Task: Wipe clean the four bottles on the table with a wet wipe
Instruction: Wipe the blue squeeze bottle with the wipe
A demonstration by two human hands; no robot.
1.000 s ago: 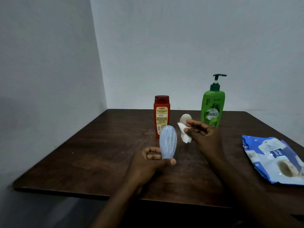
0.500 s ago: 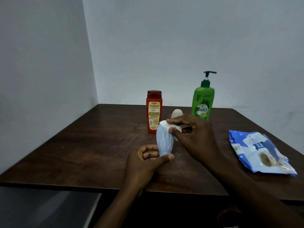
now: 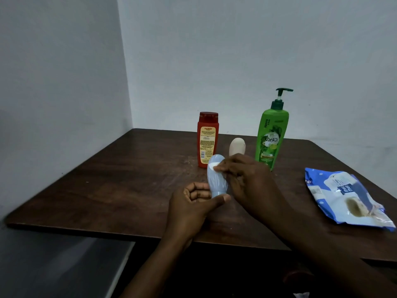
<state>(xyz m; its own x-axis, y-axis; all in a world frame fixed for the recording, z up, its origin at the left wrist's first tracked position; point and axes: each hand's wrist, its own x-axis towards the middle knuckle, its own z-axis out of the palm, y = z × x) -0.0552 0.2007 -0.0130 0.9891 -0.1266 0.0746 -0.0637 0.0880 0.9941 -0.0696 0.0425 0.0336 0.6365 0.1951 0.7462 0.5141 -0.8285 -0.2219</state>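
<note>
My left hand (image 3: 193, 203) grips the cap end of a pale blue bottle (image 3: 216, 179), holding it upside down above the table (image 3: 107, 186). My right hand (image 3: 247, 181) pinches a white wet wipe (image 3: 211, 167) against the bottle's upper side; most of the wipe is hidden under the fingers. Behind them stand a red bottle (image 3: 207, 139), a small cream bottle (image 3: 237, 146) and a green pump bottle (image 3: 271, 136).
A blue and white wet wipe pack (image 3: 345, 197) lies on the right side of the dark wooden table. Walls meet in a corner at the back left. The table's front edge runs just below my wrists.
My right hand moved left from beside the cream bottle and brought the wipe onto the blue bottle, then slid it slightly down its side. The left hand kept its grip.
</note>
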